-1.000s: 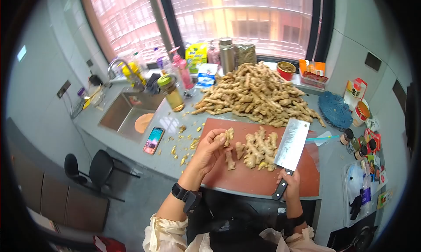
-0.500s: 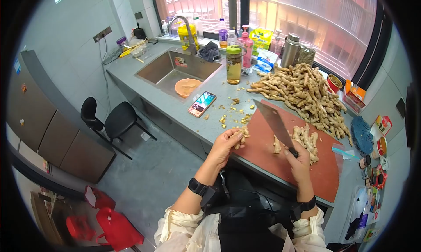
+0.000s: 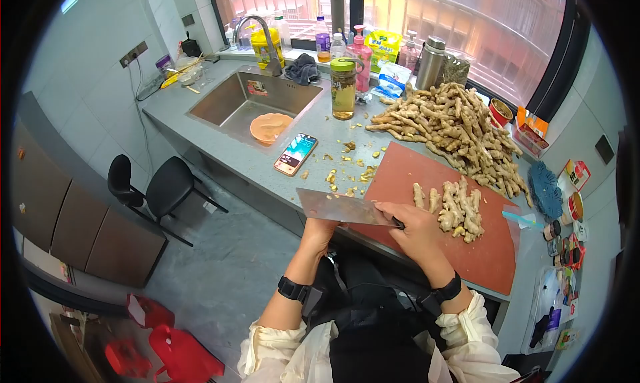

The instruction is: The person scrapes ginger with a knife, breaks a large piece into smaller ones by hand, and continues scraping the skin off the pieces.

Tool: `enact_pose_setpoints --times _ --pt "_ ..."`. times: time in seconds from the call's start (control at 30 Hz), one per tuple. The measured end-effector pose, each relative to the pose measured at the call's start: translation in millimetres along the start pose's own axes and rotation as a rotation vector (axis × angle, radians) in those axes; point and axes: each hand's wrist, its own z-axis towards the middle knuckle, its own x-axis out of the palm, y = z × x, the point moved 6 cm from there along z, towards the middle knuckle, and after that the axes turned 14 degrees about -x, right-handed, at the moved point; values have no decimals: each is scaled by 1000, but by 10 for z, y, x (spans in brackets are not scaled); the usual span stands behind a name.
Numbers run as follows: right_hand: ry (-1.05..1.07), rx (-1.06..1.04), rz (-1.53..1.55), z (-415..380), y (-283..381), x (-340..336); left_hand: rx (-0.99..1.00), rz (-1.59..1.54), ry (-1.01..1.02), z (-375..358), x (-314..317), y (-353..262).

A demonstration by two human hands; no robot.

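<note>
My right hand (image 3: pixel 413 228) is closed round the dark handle of a cleaver (image 3: pixel 340 208), its wide blade pointing left over the counter edge. Behind and under that blade is my left hand (image 3: pixel 321 231), fingers mostly covered; the piece of ginger it held a moment ago is hidden there. On the red-brown cutting board (image 3: pixel 407 166) lie two small ginger pieces (image 3: pixel 418 195) and a cluster of larger pale ginger pieces (image 3: pixel 460 210), right of my hands. A big heap of ginger (image 3: pixel 460 120) rises behind the board. Ginger scraps (image 3: pixel 347 173) are scattered left of the board.
A phone (image 3: pixel 296 154) lies on the counter near a jar of pale liquid (image 3: pixel 343 90). The sink (image 3: pixel 220 106) holds a pinkish bowl (image 3: pixel 270 128). Bottles and a steel flask (image 3: pixel 431 63) line the window. Small jars (image 3: pixel 553 240) stand at right; a black chair (image 3: pixel 175 186) stands at left.
The cleaver has swung from upright over the board to nearly level, leftward in front of my left hand. My right hand moved left with it. The view has shifted slightly.
</note>
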Motion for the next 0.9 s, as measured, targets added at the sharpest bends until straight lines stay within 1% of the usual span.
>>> enact_pose_setpoints --times 0.03,0.1,0.17,0.23,0.37,0.43,0.5,0.57,0.63,0.7,0.73,0.8,0.83,0.9 --pt "-2 8 -3 -4 -18 13 33 -31 0 -12 6 -25" --pt "13 -42 -58 -7 -24 47 25 -7 14 4 -26 21" --pt "20 -33 -62 3 -29 54 20 17 25 22 -19 41" --pt "27 -25 -66 -1 -48 66 45 -47 -13 30 -24 33" --pt "58 -30 -136 -30 -130 117 86 -95 17 64 -40 25" --pt "77 -22 -162 -80 -264 172 -15 -49 118 86 -37 37" --pt "64 104 -165 -175 -542 238 -44 -26 159 -71 158 -200" --pt "54 146 -146 -220 -520 200 -73 -1 197 -87 189 -282" --pt "61 170 -130 -191 -500 121 -70 27 128 24 54 -224" --pt "-48 194 -51 -164 -459 45 -85 22 130 42 37 -183" --pt "-55 200 -49 -154 -421 20 -92 7 127 43 48 -158" --pt "-36 138 46 -97 -301 -35 -102 -7 131 71 33 -67" --pt "-39 141 43 -77 -230 -92 -86 -17 163 105 17 8" --pt "84 176 104 -54 -108 -76 -70 -27 200 79 114 -6"
